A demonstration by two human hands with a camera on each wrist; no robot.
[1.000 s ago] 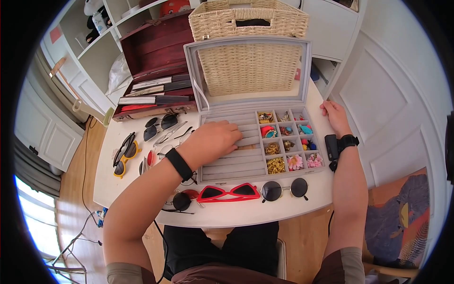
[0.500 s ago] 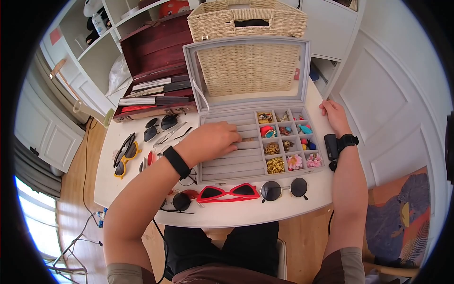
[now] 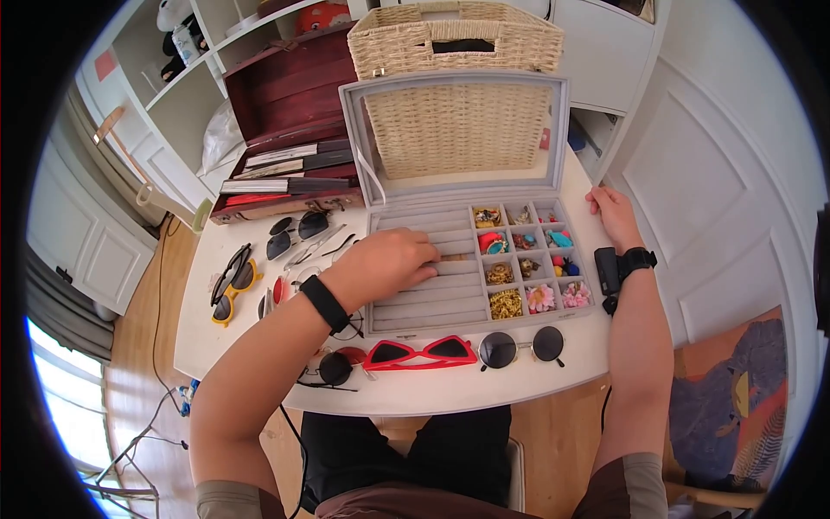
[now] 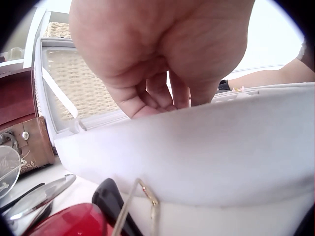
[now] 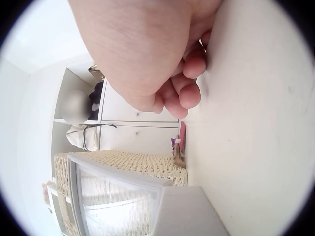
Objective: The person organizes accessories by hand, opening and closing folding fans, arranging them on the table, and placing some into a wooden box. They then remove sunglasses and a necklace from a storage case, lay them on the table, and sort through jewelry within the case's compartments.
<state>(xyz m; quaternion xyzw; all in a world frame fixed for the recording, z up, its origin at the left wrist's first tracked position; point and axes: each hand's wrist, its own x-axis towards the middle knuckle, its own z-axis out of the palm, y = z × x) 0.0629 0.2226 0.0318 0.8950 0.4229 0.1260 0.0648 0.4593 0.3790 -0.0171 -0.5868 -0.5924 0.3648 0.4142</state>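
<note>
My left hand (image 3: pixel 389 264) reaches into the left half of a grey jewelry box (image 3: pixel 424 310), over its padded ring rolls. In the left wrist view its fingers (image 4: pixel 129 102) bend down behind the box wall, which hides the tips; I cannot tell whether they hold anything. A small brownish patch (image 3: pixel 454 257) shows on the rolls just beyond the fingertips. The box's right half has small compartments with gold chains (image 3: pixel 505 303), pink flower pieces (image 3: pixel 540 297) and a turquoise piece (image 3: pixel 558 237). My right hand (image 3: pixel 616 214) rests on the table beside the box, fingers loosely curled around nothing.
The box's clear lid (image 3: pixel 560 130) stands up against a wicker basket (image 3: pixel 458 130). Red-framed sunglasses (image 3: pixel 420 352) and round sunglasses (image 3: pixel 521 346) lie along the front. More glasses, including a yellow pair (image 3: pixel 223 309), lie left, near an open dark-red case (image 3: pixel 285 95).
The fingers of my left hand have drawn in slightly over the ring rolls. The right hand has stayed in place, and the head view has shifted a little.
</note>
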